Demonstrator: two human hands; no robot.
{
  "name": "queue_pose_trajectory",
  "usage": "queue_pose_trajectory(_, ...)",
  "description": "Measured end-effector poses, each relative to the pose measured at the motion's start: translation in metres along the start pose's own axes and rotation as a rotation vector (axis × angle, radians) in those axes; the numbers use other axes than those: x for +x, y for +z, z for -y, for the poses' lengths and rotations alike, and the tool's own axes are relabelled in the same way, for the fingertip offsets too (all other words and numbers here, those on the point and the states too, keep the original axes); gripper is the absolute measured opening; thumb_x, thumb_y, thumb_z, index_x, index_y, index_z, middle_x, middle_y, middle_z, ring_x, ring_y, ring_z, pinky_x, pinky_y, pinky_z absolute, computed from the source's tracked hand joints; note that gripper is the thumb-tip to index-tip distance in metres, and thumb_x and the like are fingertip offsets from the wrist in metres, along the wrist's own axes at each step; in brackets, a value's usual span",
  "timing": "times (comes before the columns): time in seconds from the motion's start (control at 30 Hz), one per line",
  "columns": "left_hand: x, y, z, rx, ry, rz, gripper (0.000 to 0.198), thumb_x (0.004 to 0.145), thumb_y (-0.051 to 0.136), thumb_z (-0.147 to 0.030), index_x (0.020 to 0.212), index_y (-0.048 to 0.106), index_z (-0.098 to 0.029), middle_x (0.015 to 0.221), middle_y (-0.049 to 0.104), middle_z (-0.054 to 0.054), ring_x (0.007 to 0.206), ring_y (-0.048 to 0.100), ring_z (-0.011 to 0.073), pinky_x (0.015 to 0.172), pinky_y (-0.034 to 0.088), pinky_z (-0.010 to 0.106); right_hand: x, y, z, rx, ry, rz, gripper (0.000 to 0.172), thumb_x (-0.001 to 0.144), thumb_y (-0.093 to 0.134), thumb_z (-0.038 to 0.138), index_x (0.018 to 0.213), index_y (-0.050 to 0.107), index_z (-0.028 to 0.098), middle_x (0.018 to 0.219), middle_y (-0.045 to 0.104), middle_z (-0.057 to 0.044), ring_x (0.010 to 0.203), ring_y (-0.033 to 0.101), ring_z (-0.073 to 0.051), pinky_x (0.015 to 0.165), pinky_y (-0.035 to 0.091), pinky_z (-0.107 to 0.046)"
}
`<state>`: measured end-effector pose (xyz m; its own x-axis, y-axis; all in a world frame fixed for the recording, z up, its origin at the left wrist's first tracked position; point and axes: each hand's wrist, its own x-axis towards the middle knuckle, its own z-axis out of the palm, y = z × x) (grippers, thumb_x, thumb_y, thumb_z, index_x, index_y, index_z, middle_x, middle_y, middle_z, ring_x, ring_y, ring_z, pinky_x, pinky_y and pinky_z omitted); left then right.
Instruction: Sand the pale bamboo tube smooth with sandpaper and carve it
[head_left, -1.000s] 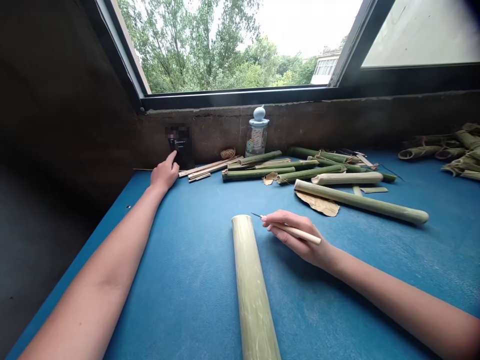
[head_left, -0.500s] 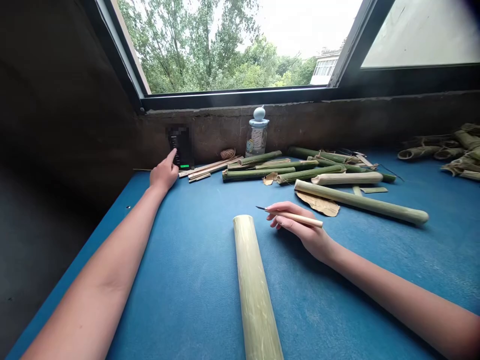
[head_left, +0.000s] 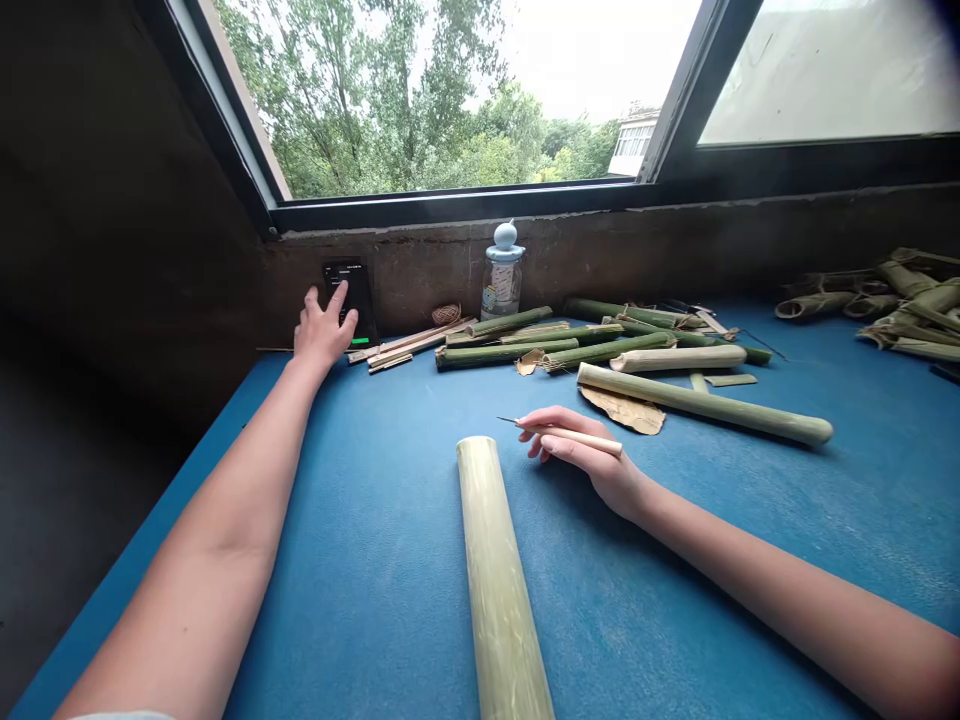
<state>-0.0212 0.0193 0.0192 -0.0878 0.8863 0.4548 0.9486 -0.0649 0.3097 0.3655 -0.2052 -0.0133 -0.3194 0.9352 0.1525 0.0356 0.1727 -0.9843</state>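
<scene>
The left hand (head_left: pixel 322 333) is at the far left of the surface (head_left: pixel 750 560), its grip open, with the index finger (head_left: pixel 339 296) stretched out onto the lit screen of a phone (head_left: pixel 351 290) standing against the concrete ledge (head_left: pixel 600 250) below the window (head_left: pixel 450 100). The right hand (head_left: pixel 577 450) is closed in a pinch around the pale wooden handle of a slim carving knife (head_left: pixel 577 437), and the small pointed blade sticks out left, its tip held just beside the far end of a thick pale-green bamboo tube (head_left: pixel 495 580) without touching it. That tube lies on the blue surface, running from the middle toward the near edge of the view. Right of the knife, a long bamboo stalk (head_left: pixel 705 403) lies across a dry brown leaf (head_left: pixel 622 412). Beyond them sits a loose pile of thin green bamboo pieces (head_left: pixel 525 345), with flat split bamboo strips (head_left: pixel 405 347) on its left and a small ball of twine (head_left: pixel 446 314) against the ledge. A glass jar with a blue lid (head_left: pixel 502 275) stands behind the pile, and a heap of curled bamboo pieces (head_left: pixel 900 305) lies at the far right
</scene>
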Motion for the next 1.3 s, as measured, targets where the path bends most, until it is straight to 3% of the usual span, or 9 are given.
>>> queue_pose_trajectory(0.1,-0.001,0.008,0.004,-0.137,0.023,-0.099,0.066,0.091,0.047,-0.034,0.156,0.038,-0.029,0.158,0.032,0.012,0.141,0.042,0.0349,0.117,0.036,0.047,0.001,0.000,0.000,0.011,-0.008,-0.020,0.030,0.088,0.059,0.033,0.112,0.069,0.019,0.102,0.069,-0.007,0.085,0.065,-0.020,0.075,0.051,-0.032)
queue_pose_trajectory(0.2,0.000,0.018,0.016,-0.260,-0.105,-0.133,0.071,0.087,0.051,-0.030,0.155,0.035,-0.017,0.148,0.047,0.016,0.135,0.049,0.0292,0.115,0.038,0.039,0.002,-0.001,0.000,0.016,-0.008,-0.029,0.030,0.088,0.058,0.033,0.112,0.070,0.019,0.101,0.069,-0.007,0.084,0.064,-0.020,0.074,0.051,-0.032)
queue_pose_trajectory(0.33,0.007,0.032,0.034,-0.355,-0.246,0.087,0.057,0.080,0.058,-0.033,0.133,0.055,-0.013,0.132,0.064,0.016,0.125,0.058,0.0320,0.109,0.043,0.042,0.001,-0.001,0.000,0.016,-0.002,-0.034,0.030,0.088,0.058,0.033,0.113,0.069,0.019,0.103,0.069,-0.007,0.085,0.064,-0.020,0.075,0.050,-0.032)
queue_pose_trajectory(0.4,0.010,0.036,0.041,-0.354,-0.228,0.176,0.056,0.074,0.064,-0.033,0.126,0.058,-0.014,0.131,0.065,0.016,0.124,0.059,0.0345,0.107,0.044,0.044,0.000,-0.001,0.000,0.015,0.001,-0.030,0.030,0.088,0.059,0.033,0.113,0.069,0.019,0.102,0.069,-0.007,0.085,0.064,-0.020,0.075,0.051,-0.032)
queue_pose_trajectory(0.6,0.013,0.037,0.051,-0.577,-0.191,0.228,0.050,0.059,0.065,-0.017,0.109,0.063,-0.012,0.122,0.069,0.016,0.116,0.064,0.0304,0.104,0.048,0.038,-0.003,0.000,-0.001,-0.019,0.006,-0.005,0.028,0.089,0.059,0.031,0.114,0.069,0.021,0.102,0.070,-0.006,0.086,0.065,-0.019,0.078,0.052,-0.032)
queue_pose_trajectory(0.8,0.010,0.030,0.049,-0.649,-0.209,0.231,0.044,0.062,0.068,-0.017,0.106,0.065,-0.011,0.119,0.072,0.015,0.116,0.065,0.0305,0.106,0.047,0.041,-0.004,0.001,-0.001,-0.039,0.003,0.009,0.029,0.090,0.059,0.033,0.115,0.068,0.022,0.104,0.069,-0.006,0.088,0.065,-0.020,0.078,0.052,-0.033)
queue_pose_trajectory(1.0,0.006,0.022,0.046,-0.713,-0.202,0.268,0.051,0.059,0.069,-0.013,0.109,0.066,-0.011,0.118,0.073,0.013,0.117,0.065,0.0304,0.107,0.048,0.040,-0.004,-0.001,-0.003,-0.031,-0.029,-0.040,0.031,0.091,0.057,0.034,0.116,0.069,0.022,0.105,0.068,-0.007,0.088,0.065,-0.021,0.076,0.050,-0.034)
queue_pose_trajectory(1.17,0.010,0.028,0.046,-0.613,-0.195,0.265,0.048,0.061,0.074,-0.021,0.108,0.065,-0.013,0.117,0.072,0.013,0.114,0.066,0.0314,0.101,0.051,0.039,-0.004,-0.001,-0.004,-0.049,-0.034,-0.030,0.030,0.091,0.057,0.034,0.116,0.069,0.022,0.105,0.068,-0.007,0.089,0.064,-0.021,0.077,0.050,-0.034)
queue_pose_trajectory(1.3,0.011,0.037,0.043,-0.430,-0.192,0.200,0.046,0.073,0.072,-0.040,0.111,0.064,-0.015,0.122,0.070,0.016,0.117,0.063,0.0345,0.102,0.050,0.043,-0.005,0.000,-0.004,-0.057,-0.029,-0.019,0.030,0.092,0.056,0.034,0.117,0.069,0.022,0.106,0.068,-0.007,0.089,0.064,-0.021,0.078,0.049,-0.034)
